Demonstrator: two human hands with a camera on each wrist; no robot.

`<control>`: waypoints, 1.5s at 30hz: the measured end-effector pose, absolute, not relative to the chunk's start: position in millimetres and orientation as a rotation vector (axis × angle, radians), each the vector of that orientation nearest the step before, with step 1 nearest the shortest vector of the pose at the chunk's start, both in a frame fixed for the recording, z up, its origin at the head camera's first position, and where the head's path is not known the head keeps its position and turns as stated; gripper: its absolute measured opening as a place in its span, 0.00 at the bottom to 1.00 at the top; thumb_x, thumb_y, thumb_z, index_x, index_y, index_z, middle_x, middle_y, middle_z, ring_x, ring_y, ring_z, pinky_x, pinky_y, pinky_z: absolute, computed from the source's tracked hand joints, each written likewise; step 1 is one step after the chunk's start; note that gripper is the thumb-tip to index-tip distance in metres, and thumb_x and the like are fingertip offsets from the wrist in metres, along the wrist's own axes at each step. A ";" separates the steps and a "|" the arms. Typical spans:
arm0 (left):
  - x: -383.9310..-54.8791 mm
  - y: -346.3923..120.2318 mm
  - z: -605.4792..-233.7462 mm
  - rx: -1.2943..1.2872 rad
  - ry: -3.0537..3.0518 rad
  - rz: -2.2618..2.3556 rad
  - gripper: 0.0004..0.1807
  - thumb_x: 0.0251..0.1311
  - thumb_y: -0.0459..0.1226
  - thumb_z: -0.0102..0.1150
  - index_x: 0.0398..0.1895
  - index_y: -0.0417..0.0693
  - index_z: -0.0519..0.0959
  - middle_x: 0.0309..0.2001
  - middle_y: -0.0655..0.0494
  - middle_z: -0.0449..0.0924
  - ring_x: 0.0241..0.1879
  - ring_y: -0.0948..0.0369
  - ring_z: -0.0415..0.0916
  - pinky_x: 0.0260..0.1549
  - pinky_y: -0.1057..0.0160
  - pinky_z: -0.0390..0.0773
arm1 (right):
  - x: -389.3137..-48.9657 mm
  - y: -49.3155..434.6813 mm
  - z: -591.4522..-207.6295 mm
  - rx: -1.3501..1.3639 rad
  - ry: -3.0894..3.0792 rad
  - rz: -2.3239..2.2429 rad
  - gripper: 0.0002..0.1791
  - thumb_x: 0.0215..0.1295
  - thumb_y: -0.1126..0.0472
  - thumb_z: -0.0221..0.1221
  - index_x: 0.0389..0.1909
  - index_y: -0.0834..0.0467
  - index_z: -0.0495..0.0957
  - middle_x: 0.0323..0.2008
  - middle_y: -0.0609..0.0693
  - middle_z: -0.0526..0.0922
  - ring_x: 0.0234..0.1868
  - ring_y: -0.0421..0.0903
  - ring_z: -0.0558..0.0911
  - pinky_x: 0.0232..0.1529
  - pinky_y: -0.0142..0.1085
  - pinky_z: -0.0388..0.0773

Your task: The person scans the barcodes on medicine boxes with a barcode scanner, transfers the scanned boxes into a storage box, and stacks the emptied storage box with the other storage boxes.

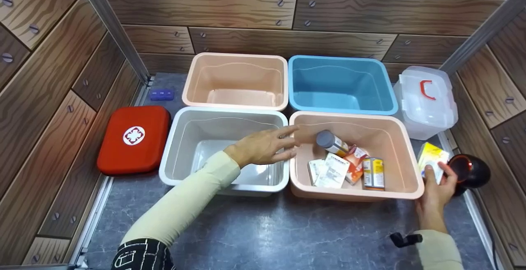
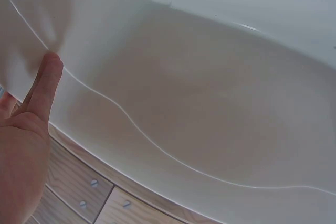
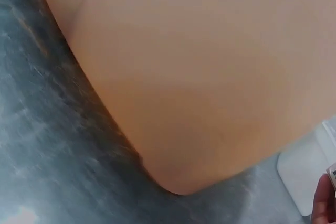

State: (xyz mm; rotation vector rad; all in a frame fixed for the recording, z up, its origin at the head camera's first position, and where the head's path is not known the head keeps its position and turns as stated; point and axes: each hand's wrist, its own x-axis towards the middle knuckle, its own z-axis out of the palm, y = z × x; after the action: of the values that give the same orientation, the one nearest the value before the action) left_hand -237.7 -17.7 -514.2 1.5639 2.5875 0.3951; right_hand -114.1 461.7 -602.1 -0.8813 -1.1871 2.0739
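Stretches out as a dark-grey marbled desk, bearing two rectangular peach plastic tubs, a blue tub, a light-grey tub, a rounded red case, a small purple box, a translucent red-handled plastic box and a round black object.

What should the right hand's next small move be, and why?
Probably a slight turn of the yellow-and-white box toward the black device on the right: the right hand holds the box right beside it, and the device's red-lit opening faces that side.
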 end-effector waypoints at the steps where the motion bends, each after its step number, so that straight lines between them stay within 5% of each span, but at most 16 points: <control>1: -237.7 -17.8 -514.2 1.561 2.587 0.395 0.24 0.86 0.55 0.43 0.71 0.56 0.78 0.86 0.44 0.58 0.65 0.42 0.83 0.62 0.44 0.85 | -116.2 464.4 -597.5 -0.878 -1.220 2.052 0.19 0.74 0.72 0.64 0.56 0.48 0.78 0.49 0.46 0.78 0.35 0.37 0.84 0.31 0.26 0.85; 10: -238.2 -19.8 -514.7 1.533 2.590 0.371 0.25 0.86 0.56 0.42 0.72 0.56 0.77 0.87 0.45 0.57 0.67 0.42 0.82 0.66 0.44 0.83 | -158.1 492.0 -513.0 -0.717 -1.378 1.998 0.22 0.71 0.80 0.60 0.56 0.53 0.80 0.55 0.47 0.80 0.50 0.42 0.81 0.33 0.28 0.87; 13: -238.2 -20.6 -514.7 1.550 2.592 0.378 0.25 0.86 0.55 0.43 0.72 0.55 0.78 0.86 0.44 0.58 0.67 0.42 0.82 0.66 0.45 0.83 | -174.8 492.8 -486.9 -0.684 -1.569 1.898 0.22 0.71 0.77 0.62 0.59 0.53 0.81 0.60 0.44 0.80 0.65 0.44 0.78 0.55 0.27 0.84; 15: -238.2 -21.0 -514.6 1.556 2.593 0.379 0.25 0.86 0.55 0.43 0.72 0.56 0.78 0.86 0.44 0.58 0.67 0.42 0.82 0.66 0.45 0.83 | -186.8 489.6 -471.7 -0.648 -1.719 1.811 0.23 0.71 0.74 0.63 0.62 0.52 0.82 0.62 0.41 0.80 0.74 0.44 0.72 0.73 0.25 0.70; 18: -238.2 -21.1 -514.6 1.551 2.594 0.376 0.25 0.87 0.55 0.43 0.73 0.56 0.77 0.86 0.45 0.57 0.67 0.42 0.82 0.67 0.45 0.82 | -207.2 480.2 -454.2 -0.549 -1.918 1.677 0.23 0.73 0.71 0.64 0.65 0.51 0.81 0.61 0.37 0.79 0.79 0.42 0.66 0.80 0.24 0.54; 25: -237.6 -20.4 -515.3 1.501 2.590 0.355 0.26 0.86 0.57 0.42 0.75 0.61 0.76 0.88 0.50 0.54 0.69 0.42 0.81 0.65 0.44 0.83 | -259.2 443.5 -442.5 -0.303 -2.123 1.533 0.21 0.75 0.65 0.65 0.66 0.51 0.80 0.59 0.35 0.78 0.69 0.39 0.73 0.70 0.25 0.69; 28: -237.6 -20.3 -515.2 1.507 2.590 0.351 0.26 0.86 0.57 0.42 0.75 0.61 0.76 0.88 0.49 0.54 0.68 0.42 0.81 0.65 0.44 0.84 | -280.2 422.0 -444.7 -0.190 -2.086 1.707 0.20 0.74 0.67 0.65 0.64 0.53 0.80 0.58 0.41 0.78 0.57 0.39 0.80 0.53 0.25 0.82; 32: -237.6 -19.4 -514.2 1.519 2.595 0.345 0.26 0.86 0.57 0.42 0.75 0.60 0.76 0.88 0.48 0.55 0.67 0.43 0.82 0.64 0.44 0.84 | -303.5 391.0 -451.0 -0.093 -2.056 1.873 0.20 0.73 0.72 0.64 0.62 0.57 0.80 0.53 0.47 0.77 0.41 0.40 0.81 0.34 0.25 0.85; 35: -237.4 -18.1 -513.9 1.511 2.595 0.338 0.26 0.86 0.57 0.42 0.75 0.61 0.76 0.88 0.49 0.54 0.68 0.43 0.81 0.64 0.44 0.84 | -314.2 367.7 -455.3 -0.068 -2.181 1.762 0.21 0.74 0.72 0.63 0.65 0.64 0.77 0.53 0.44 0.77 0.49 0.39 0.81 0.36 0.24 0.85; 37: -237.4 -17.3 -513.8 1.504 2.591 0.333 0.26 0.86 0.57 0.41 0.76 0.61 0.75 0.88 0.49 0.54 0.69 0.43 0.80 0.65 0.44 0.84 | -319.4 354.7 -459.4 -0.045 -2.269 1.673 0.22 0.74 0.73 0.62 0.67 0.70 0.74 0.56 0.46 0.78 0.63 0.46 0.79 0.53 0.28 0.85; 38: -237.3 -17.1 -513.9 1.501 2.593 0.331 0.26 0.86 0.57 0.41 0.76 0.61 0.75 0.88 0.49 0.54 0.69 0.43 0.80 0.65 0.44 0.84 | -321.6 349.1 -461.7 -0.032 -2.321 1.627 0.23 0.75 0.72 0.61 0.68 0.72 0.72 0.59 0.48 0.78 0.66 0.47 0.77 0.54 0.27 0.84; 42: -237.2 -16.8 -513.4 1.516 2.595 0.340 0.26 0.86 0.57 0.42 0.75 0.60 0.76 0.88 0.47 0.55 0.69 0.43 0.81 0.67 0.45 0.83 | -335.2 341.1 -481.2 0.009 -2.524 1.579 0.25 0.80 0.68 0.59 0.72 0.69 0.68 0.61 0.57 0.75 0.54 0.46 0.84 0.50 0.29 0.86; 44: -237.6 -16.1 -512.6 1.529 2.594 0.343 0.26 0.86 0.56 0.42 0.75 0.59 0.76 0.87 0.47 0.56 0.69 0.43 0.81 0.67 0.46 0.82 | -341.0 340.2 -489.5 0.031 -2.654 1.565 0.24 0.82 0.65 0.59 0.73 0.66 0.68 0.62 0.61 0.74 0.42 0.39 0.81 0.35 0.25 0.85; 45: -238.1 -15.6 -512.0 1.534 2.594 0.344 0.26 0.86 0.56 0.42 0.75 0.59 0.76 0.87 0.46 0.56 0.68 0.43 0.81 0.67 0.46 0.82 | -343.9 340.4 -492.9 0.043 -2.720 1.531 0.23 0.82 0.63 0.59 0.72 0.64 0.69 0.61 0.60 0.74 0.39 0.38 0.81 0.35 0.26 0.85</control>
State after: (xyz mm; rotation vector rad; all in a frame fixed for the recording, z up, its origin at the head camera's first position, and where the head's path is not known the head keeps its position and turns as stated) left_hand -238.1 -15.6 -512.0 1.5342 2.5939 0.3435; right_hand -343.9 340.4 -492.9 0.0434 -2.7204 1.5315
